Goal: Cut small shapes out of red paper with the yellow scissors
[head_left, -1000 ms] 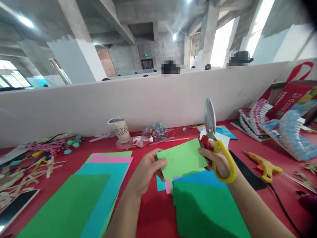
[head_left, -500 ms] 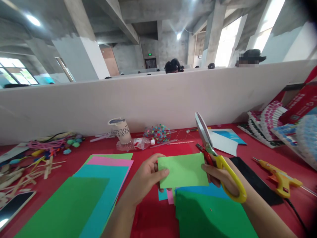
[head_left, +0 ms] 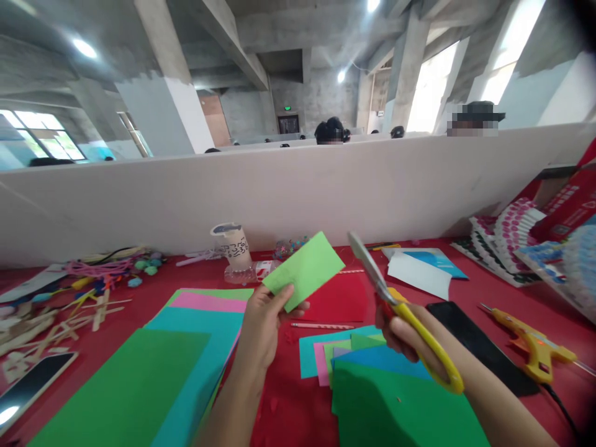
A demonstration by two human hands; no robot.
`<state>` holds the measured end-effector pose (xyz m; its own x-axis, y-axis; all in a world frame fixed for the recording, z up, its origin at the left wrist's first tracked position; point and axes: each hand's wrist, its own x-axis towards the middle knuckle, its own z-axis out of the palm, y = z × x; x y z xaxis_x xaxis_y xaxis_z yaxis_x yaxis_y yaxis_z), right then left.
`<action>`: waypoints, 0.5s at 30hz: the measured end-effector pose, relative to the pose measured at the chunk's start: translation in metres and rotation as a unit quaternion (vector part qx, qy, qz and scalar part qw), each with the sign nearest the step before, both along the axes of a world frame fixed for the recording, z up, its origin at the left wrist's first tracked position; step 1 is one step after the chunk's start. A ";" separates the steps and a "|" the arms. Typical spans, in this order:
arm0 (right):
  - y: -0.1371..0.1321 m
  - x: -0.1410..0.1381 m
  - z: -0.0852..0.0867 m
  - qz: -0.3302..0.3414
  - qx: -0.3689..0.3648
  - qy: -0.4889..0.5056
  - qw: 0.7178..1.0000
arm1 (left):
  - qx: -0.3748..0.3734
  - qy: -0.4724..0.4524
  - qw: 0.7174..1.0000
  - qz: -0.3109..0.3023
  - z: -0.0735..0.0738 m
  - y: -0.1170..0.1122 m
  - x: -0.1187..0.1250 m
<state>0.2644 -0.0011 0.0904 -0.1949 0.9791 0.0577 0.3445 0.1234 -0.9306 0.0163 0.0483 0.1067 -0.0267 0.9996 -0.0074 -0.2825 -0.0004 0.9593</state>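
Note:
My left hand pinches a light green paper rectangle by its lower left corner. The paper is tilted and held above the table. To the right, my right hand is closed around large scissors with yellow handles, their blades pointing up and away. Under and between the hands lie a red paper sheet, a pencil and a stack of coloured papers with dark green on top. Left of my left arm is another stack of green, blue and pink sheets.
A glue gun and a black flat case lie at the right. A paper cup and plastic bottle stand near the white partition. Wooden sticks and a phone are at the left. People's heads show beyond.
My right hand has let go of the green paper and moved slightly down with the scissors. My left hand has lifted the paper up and tilted it, uncovering the red sheet and pencil.

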 end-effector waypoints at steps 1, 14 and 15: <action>-0.002 -0.002 0.001 0.029 -0.006 -0.019 0.999 | 0.008 -0.021 0.999 0.026 0.001 0.001 -0.002; -0.016 -0.036 0.003 0.143 -0.031 -0.118 0.982 | 0.021 0.025 0.998 0.055 0.015 -0.019 0.011; -0.017 -0.037 0.004 0.142 -0.032 -0.116 0.983 | 0.021 0.025 0.998 0.055 0.016 -0.020 0.012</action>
